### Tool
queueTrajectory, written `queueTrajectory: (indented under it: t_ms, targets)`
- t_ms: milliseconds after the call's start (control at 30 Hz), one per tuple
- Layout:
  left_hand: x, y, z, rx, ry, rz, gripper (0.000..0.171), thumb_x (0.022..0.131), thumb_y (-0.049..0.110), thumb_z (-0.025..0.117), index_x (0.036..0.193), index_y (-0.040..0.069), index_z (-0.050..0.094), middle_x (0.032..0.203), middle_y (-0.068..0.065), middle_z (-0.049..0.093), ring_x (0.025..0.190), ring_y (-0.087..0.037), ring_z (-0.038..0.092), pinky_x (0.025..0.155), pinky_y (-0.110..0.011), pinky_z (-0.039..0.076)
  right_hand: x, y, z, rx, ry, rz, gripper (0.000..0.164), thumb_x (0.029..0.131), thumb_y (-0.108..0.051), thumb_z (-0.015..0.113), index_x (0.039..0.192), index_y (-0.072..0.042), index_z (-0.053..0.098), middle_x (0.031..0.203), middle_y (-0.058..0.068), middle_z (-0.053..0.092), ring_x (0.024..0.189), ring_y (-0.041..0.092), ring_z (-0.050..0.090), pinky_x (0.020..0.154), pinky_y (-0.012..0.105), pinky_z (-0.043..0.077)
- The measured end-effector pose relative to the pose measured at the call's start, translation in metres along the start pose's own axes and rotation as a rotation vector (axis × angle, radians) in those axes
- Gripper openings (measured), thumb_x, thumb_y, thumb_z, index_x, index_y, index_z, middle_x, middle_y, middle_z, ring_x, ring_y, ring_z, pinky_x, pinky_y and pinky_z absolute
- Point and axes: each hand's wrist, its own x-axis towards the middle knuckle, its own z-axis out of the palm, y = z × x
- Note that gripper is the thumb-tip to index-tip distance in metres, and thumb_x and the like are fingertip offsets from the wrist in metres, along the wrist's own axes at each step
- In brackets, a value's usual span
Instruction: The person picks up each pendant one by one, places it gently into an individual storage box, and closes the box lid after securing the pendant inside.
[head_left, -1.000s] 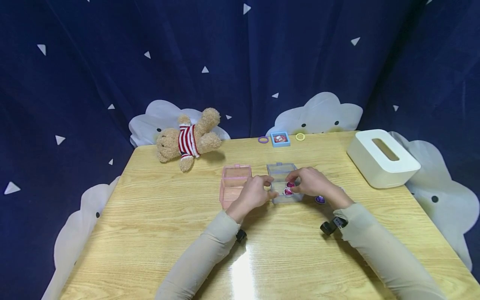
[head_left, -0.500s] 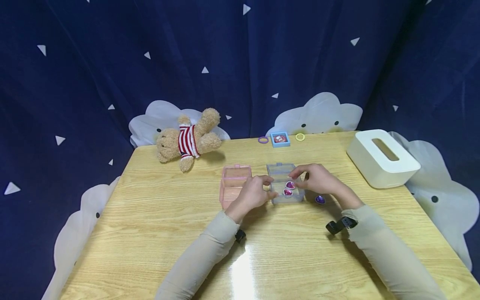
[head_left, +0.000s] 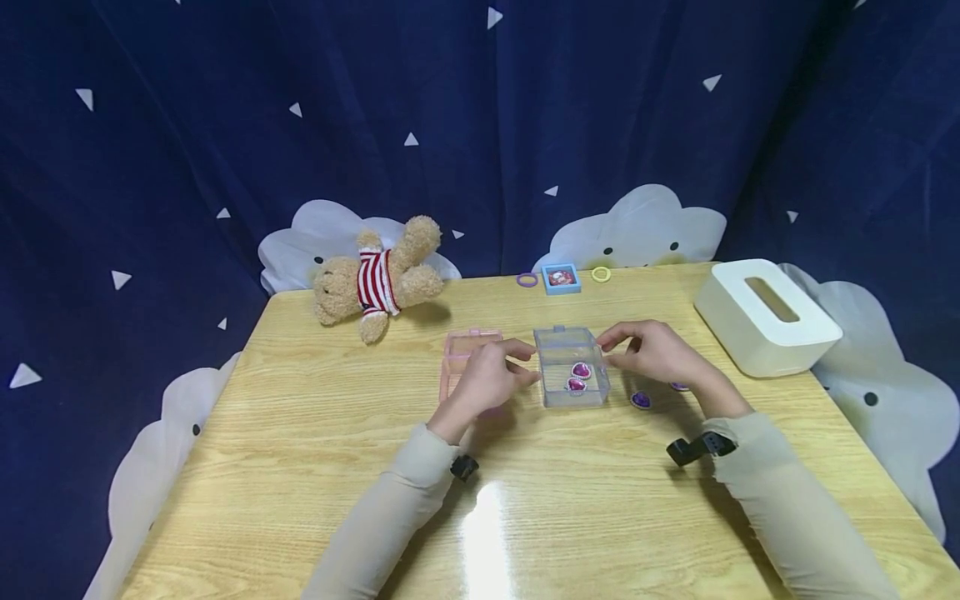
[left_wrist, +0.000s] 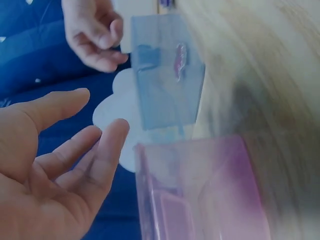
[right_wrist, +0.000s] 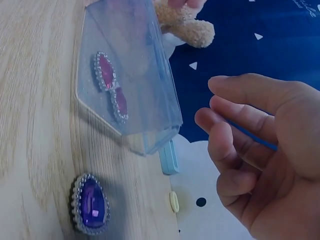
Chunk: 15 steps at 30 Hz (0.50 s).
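In the head view, a clear blue-grey box (head_left: 555,383) with its lid up holds two pink gems (head_left: 581,371) with beaded silver rims. My left hand (head_left: 487,379) hovers over the pink clear box (head_left: 453,367) beside it and partly hides that box. The fingers are loosely bent and nothing is between them. Close to the right side of the blue-grey box is my right hand (head_left: 654,357), also holding nothing; in the right wrist view its relaxed fingers (right_wrist: 232,90) are apart from the box. Below it on the table lies a purple gem (right_wrist: 93,205); another (head_left: 678,387) is mostly covered.
A teddy bear (head_left: 378,279) in a striped shirt lies at the back left. Along the back edge are a purple ring (head_left: 527,280), a small blue framed square (head_left: 561,279) and a yellow ring (head_left: 601,274). A white tissue box (head_left: 765,317) stands at the right.
My right hand has let go of a pink gem inside the blue-grey box and drawn back to the right. My left hand has moved left, away from that box.
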Motion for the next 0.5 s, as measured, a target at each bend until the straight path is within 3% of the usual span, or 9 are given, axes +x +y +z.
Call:
queueTrajectory:
  t_ms: [333, 500]
  targets:
    - [-0.016, -0.014, -0.031, -0.122, 0.092, 0.035, 0.034, 0.084, 0.008, 0.077, 0.117, 0.003, 0.072, 0.122, -0.011, 0.072, 0.091, -0.025, 0.075, 0.072, -0.023, 0.06, -0.011, 0.012, -0.007, -0.005, -0.011, 0.023, 0.026, 0.086, -0.022, 0.078, 0.111, -0.015, 0.074, 0.101, 0.003, 0.074, 0.075, 0.016, 0.056, 0.064, 0.025, 0.046]
    - [-0.024, -0.021, -0.043, -0.112, 0.133, -0.011, 0.034, 0.083, 0.01, 0.079, 0.117, 0.007, 0.073, 0.119, -0.01, 0.073, 0.09, -0.025, 0.075, 0.07, -0.025, 0.061, -0.017, 0.018, -0.008, -0.001, -0.01, 0.037, 0.026, 0.087, -0.022, 0.077, 0.111, -0.013, 0.074, 0.1, 0.003, 0.074, 0.075, 0.016, 0.056, 0.064, 0.025, 0.046]
